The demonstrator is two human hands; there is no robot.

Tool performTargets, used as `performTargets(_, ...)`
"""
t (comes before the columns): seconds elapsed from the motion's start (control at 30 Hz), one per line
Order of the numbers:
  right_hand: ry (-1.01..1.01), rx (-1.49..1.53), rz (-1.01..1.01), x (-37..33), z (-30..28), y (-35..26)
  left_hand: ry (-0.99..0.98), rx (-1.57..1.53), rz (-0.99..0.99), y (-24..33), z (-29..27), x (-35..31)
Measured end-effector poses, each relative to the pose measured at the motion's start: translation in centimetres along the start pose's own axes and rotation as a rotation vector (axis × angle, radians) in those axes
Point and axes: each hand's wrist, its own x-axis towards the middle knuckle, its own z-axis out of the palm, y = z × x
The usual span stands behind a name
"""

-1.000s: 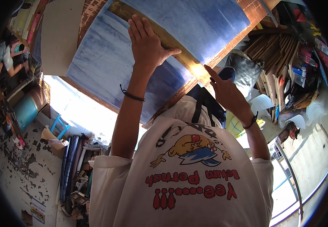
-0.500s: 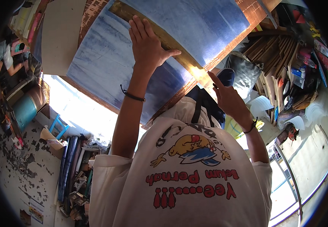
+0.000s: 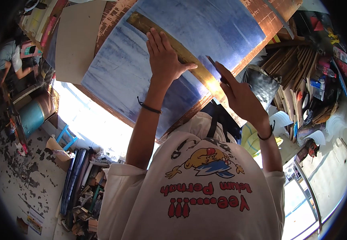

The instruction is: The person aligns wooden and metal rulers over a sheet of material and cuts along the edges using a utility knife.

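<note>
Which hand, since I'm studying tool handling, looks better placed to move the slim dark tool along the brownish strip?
Probably the right hand: it holds the slim dark tool over the blue sheet, beside the brownish strip. The left hand lies spread on that strip.

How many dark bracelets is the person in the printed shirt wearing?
2: one bracelet around the wrist of the left hand, which rests on the straightedge; a second bracelet around the wrist of the right hand, which holds a slim dark tool.

Left hand (image 3: 163,64) rests on a strip (image 3: 204,78); right hand (image 3: 246,100) holds a tool (image 3: 212,63).
</note>
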Motion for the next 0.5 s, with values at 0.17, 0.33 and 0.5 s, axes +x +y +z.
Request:
performTargets(0.17,0.224,-0.114,-0.347,12.4,2.7,-1.9,0.037,0.06,0.035,0.4,0.1,0.4)
performTargets(0.33,0.282,-0.28,-0.468,19.6,4.9,-3.2,0.025,0.04,0.059,0.6,-0.2,0.2)
performTargets(0.5,0.087,-0.136,-0.274,19.9,4.1,-5.7,0.013,-0.005,0.043,0.1,-0.5,0.0)
